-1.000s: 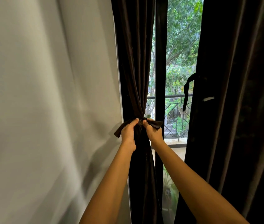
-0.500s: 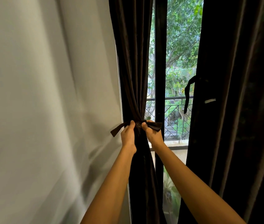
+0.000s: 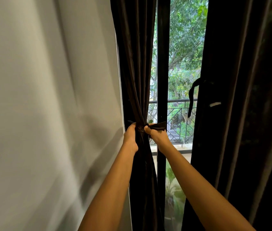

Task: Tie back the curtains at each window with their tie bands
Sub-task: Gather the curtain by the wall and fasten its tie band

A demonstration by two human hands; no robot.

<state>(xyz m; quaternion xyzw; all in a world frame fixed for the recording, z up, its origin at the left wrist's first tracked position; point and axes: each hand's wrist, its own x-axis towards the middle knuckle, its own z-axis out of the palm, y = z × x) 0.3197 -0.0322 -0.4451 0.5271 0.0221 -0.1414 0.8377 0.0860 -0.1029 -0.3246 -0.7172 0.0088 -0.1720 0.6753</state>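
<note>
My left hand (image 3: 131,135) and right hand (image 3: 157,136), close together, each grip one end of the dark tie band (image 3: 159,126) wrapped around the gathered left curtain (image 3: 135,64), beside the grey wall (image 3: 48,97); the second tie band (image 3: 191,97) dangles from the right curtain (image 3: 240,130).

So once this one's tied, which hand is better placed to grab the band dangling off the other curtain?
Likely the right hand: it grips the tie band at its right end, nearer the loose band on the right curtain. The left hand grips beyond the gathered curtain, farther away.
</note>
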